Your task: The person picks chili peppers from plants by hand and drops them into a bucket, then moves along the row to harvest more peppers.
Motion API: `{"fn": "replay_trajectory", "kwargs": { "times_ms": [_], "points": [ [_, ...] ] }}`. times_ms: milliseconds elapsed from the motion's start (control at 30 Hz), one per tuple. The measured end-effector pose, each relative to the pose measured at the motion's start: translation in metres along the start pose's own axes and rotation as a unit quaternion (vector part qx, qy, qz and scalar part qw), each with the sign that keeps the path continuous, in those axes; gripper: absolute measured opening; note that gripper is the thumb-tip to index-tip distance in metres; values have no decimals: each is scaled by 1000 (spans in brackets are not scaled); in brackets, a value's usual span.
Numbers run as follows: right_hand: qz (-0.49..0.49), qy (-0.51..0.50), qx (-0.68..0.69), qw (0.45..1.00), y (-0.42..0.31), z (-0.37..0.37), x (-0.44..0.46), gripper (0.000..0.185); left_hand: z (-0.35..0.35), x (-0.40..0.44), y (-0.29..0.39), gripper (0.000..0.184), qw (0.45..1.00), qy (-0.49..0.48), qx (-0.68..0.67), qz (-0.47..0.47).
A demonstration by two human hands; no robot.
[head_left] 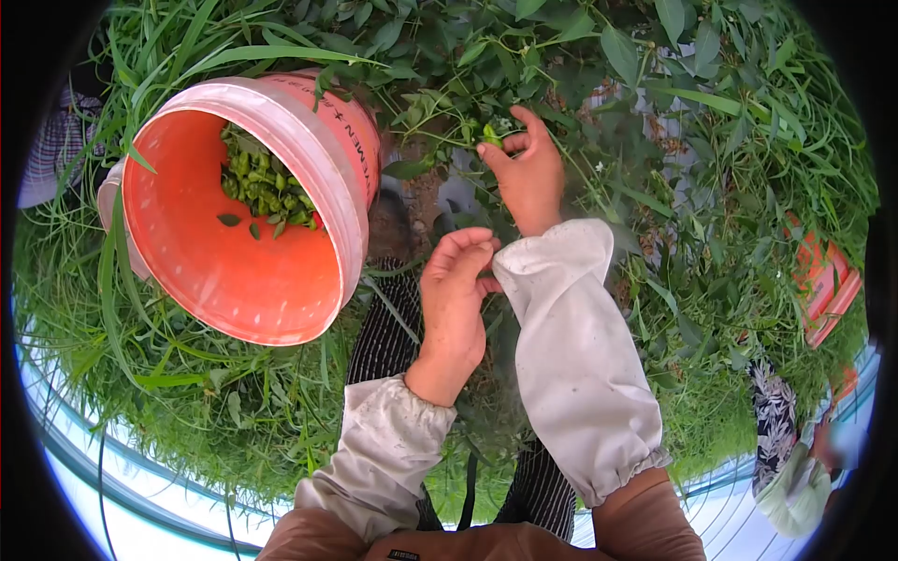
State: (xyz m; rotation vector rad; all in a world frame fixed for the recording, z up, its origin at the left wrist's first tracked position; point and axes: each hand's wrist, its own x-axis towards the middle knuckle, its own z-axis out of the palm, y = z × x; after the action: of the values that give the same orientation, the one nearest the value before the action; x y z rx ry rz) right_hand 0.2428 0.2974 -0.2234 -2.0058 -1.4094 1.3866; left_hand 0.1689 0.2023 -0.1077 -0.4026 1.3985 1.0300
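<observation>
My right hand [531, 173] reaches up into the leafy plants, thumb and fingers closed on a small green pepper [491, 136] among the stems. Lower and to the left, my left hand [456, 294] has its fingers curled together beside the right sleeve's cuff; anything within them is hidden. A large orange-red bucket [253, 290] lies tilted at the left with its mouth facing me. Several green peppers [267, 182] and a few loose leaves are inside it.
Pepper plants [421, 56] spread across the top and right, with tall grass around. Another orange container [828, 290] is at the far right. One person in patterned clothing [774, 407] is at the lower right; a checked sleeve [61, 150] shows at the far left.
</observation>
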Motion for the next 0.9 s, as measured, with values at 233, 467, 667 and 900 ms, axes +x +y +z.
{"fn": "replay_trajectory", "kwargs": {
  "times_ms": [233,467,667,900],
  "points": [
    [21,-73,-16,997,-28,-29,-77,55,-2,1,1,27,998,58,8,25],
    [95,-206,299,927,-42,-75,-110,20,11,-10,15,27,999,-22,-25,-13],
    [53,-155,494,854,-59,-92,-47,8,6,-6,10,22,997,-31,-7,-65],
    [-64,-212,-273,936,-58,-4,56,31,-1,-5,6,16,999,-7,-20,-33]
  ]
}}
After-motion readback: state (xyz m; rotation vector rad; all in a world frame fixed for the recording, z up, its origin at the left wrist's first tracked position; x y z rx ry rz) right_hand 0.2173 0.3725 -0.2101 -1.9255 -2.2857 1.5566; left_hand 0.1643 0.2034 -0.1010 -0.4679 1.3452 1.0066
